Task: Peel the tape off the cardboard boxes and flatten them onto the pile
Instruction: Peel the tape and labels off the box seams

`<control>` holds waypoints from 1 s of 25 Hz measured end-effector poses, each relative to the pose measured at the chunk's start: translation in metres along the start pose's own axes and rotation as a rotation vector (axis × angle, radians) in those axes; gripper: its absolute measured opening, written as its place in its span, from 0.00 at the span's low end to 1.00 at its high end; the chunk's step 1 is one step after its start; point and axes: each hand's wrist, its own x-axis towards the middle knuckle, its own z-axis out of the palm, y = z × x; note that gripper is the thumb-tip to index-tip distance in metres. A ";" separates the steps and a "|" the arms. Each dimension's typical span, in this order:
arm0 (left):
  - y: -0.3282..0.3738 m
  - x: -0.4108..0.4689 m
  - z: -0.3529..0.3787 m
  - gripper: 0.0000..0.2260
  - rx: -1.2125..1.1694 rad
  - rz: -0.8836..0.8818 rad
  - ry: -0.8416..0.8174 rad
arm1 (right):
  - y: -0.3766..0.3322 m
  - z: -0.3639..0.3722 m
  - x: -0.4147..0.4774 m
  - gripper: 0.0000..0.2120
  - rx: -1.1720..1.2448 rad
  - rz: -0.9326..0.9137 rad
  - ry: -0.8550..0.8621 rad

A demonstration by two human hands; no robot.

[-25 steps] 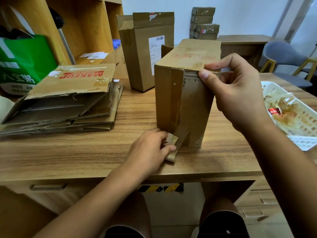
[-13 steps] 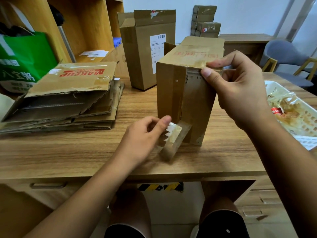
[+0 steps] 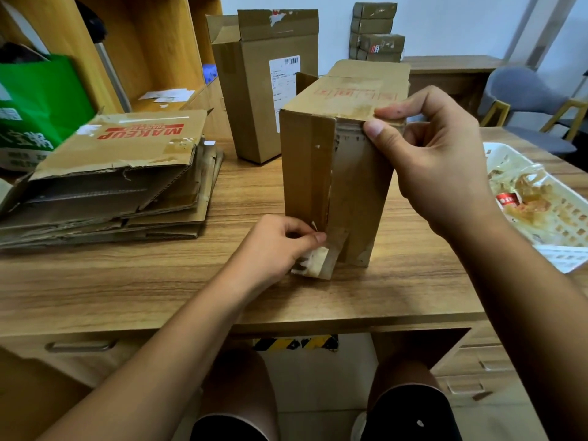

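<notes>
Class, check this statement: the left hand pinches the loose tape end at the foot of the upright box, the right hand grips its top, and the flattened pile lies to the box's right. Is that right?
One slip: the head view shows the flattened pile to the left of the upright box, not its right. The rest stands.

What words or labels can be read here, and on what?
"MAKEUP", red, upside down: top flattened box of the pile.
Shipping label on the tall open box: too small.
Red print on the held box: blurred.
White characters on the green bag: blurred.
</notes>
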 end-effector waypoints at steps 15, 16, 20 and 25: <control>0.004 -0.013 0.005 0.08 0.553 -0.036 -0.097 | 0.003 0.003 0.000 0.09 -0.011 0.024 0.032; 0.004 -0.014 0.006 0.07 0.578 -0.033 -0.089 | 0.003 0.003 0.000 0.09 -0.014 0.028 0.029; 0.002 -0.027 0.017 0.04 0.822 0.107 -0.025 | 0.001 0.003 0.000 0.09 -0.008 0.033 0.013; -0.005 -0.041 0.025 0.16 1.026 0.437 0.018 | 0.001 0.002 0.001 0.08 -0.026 0.029 0.006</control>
